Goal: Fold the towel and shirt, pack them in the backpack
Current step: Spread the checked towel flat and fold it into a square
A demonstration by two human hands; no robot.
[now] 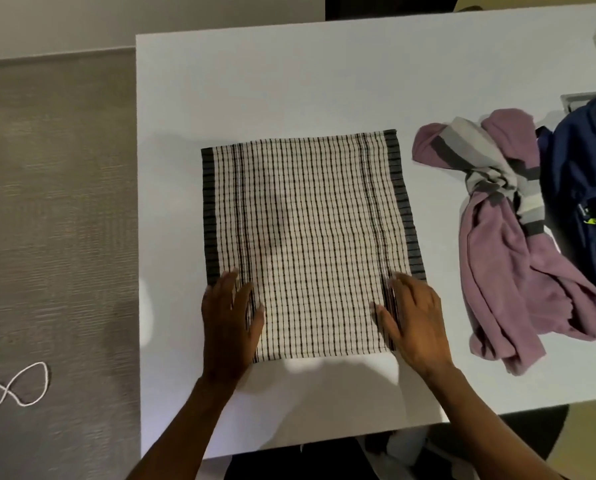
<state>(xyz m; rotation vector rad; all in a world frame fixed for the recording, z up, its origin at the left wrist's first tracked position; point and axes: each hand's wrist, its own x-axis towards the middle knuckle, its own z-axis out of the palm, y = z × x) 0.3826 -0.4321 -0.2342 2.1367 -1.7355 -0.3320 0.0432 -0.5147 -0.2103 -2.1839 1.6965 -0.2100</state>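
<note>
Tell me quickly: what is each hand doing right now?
Left hand: open, fingers straight, flat on the towel.
Right hand: open, fingers straight, flat on the same towel.

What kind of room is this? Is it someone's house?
Probably a room in a home or an office; I can't tell which. A white table holds a checked towel, purple shirt and blue backpack, with grey carpet below and a white cable on the floor.
</note>
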